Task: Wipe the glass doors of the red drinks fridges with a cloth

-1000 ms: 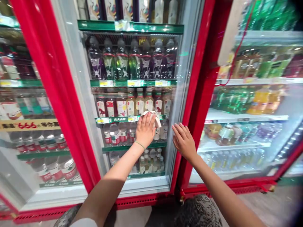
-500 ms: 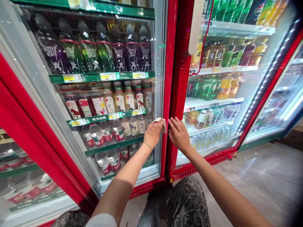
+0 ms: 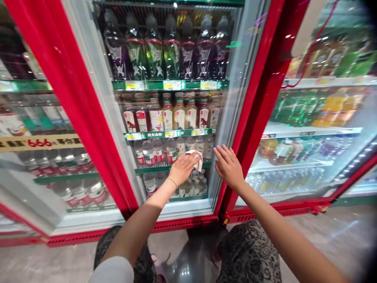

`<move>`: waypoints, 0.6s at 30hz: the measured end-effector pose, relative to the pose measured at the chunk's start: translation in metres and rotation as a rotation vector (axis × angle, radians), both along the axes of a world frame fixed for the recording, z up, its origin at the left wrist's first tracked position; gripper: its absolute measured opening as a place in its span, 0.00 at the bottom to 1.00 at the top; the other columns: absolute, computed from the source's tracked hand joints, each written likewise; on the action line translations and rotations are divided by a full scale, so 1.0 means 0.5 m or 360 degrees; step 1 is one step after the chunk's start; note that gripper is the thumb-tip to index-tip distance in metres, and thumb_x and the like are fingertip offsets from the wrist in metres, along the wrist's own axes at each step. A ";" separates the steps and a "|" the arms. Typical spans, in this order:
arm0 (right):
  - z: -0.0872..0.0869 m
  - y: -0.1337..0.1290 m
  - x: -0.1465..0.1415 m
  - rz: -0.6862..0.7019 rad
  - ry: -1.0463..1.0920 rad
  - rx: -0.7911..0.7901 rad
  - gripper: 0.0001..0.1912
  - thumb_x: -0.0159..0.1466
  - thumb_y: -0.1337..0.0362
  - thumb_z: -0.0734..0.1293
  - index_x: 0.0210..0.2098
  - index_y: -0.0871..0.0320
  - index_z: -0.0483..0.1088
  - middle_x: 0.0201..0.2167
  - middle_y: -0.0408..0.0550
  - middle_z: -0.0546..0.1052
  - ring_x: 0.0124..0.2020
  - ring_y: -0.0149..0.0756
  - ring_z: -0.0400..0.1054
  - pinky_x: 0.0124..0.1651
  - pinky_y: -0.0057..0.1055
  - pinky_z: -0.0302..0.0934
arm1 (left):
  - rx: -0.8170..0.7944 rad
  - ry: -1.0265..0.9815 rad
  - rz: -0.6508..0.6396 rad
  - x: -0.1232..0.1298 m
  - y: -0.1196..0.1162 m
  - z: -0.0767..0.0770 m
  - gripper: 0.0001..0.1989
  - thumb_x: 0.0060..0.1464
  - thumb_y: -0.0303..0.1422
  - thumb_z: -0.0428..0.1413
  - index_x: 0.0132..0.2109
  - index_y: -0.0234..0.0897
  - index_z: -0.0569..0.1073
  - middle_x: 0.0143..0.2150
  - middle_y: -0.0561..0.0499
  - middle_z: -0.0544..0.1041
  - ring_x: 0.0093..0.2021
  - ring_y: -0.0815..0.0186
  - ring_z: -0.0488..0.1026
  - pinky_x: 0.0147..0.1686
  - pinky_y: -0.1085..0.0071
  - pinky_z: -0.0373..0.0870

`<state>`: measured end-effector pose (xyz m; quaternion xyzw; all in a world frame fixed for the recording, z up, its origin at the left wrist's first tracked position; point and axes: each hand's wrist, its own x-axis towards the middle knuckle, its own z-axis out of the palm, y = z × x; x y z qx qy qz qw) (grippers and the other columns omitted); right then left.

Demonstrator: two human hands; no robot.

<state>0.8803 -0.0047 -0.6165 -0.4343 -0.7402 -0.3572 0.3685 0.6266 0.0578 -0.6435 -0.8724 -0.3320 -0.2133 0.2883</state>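
Observation:
My left hand (image 3: pixel 183 169) presses a crumpled white cloth (image 3: pixel 197 160) against the glass door (image 3: pixel 188 202) of a red-framed drinks cooler, in front of a row of small bottles. Its fingers lie over the cloth. To its right, my right hand (image 3: pixel 229 167) is spread, fingers pointing up and left, by the right edge of the same door, with nothing in it. Behind the glass, dark and green sports bottles (image 3: pixel 154 55) stand on an upper shelf, and tea bottles (image 3: pixel 179 114) on the one below.
Another cooler with lit shelves (image 3: pixel 312 131) stands on the right, a red cord (image 3: pixel 310 51) hanging at its top. At left is a cooler door with a red frame (image 3: pixel 85 114). My patterned knees (image 3: pixel 250 251) are bent above the shiny floor (image 3: pixel 188 251).
My view has turned left, showing more of the left cooler. My left hand and the cloth have moved left across the glass, farther from the red frame and my right hand.

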 end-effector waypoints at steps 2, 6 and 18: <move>-0.006 0.014 -0.049 0.0079 0.0005 -0.0016 0.41 0.71 0.69 0.61 0.78 0.53 0.39 0.70 0.55 0.66 0.74 0.49 0.53 0.74 0.55 0.54 | -0.0033 -0.0080 0.0137 -0.098 -0.003 -0.004 0.30 0.69 0.36 0.49 0.75 0.50 0.54 0.77 0.50 0.55 0.75 0.63 0.55 0.75 0.57 0.49; -0.016 0.037 -0.143 0.0214 -0.0040 -0.0040 0.42 0.70 0.69 0.62 0.78 0.54 0.38 0.70 0.56 0.66 0.74 0.50 0.53 0.74 0.55 0.55 | -0.0092 -0.0279 0.0493 -0.298 -0.017 -0.030 0.25 0.68 0.39 0.50 0.69 0.47 0.67 0.73 0.43 0.63 0.74 0.57 0.59 0.74 0.51 0.50; 0.001 0.058 -0.274 0.0435 -0.0185 0.0052 0.42 0.70 0.68 0.62 0.78 0.56 0.38 0.70 0.54 0.67 0.73 0.50 0.56 0.74 0.52 0.55 | 0.0169 -0.0736 0.0846 -0.389 -0.014 0.014 0.31 0.65 0.35 0.52 0.72 0.31 0.60 0.76 0.30 0.52 0.78 0.45 0.44 0.73 0.43 0.51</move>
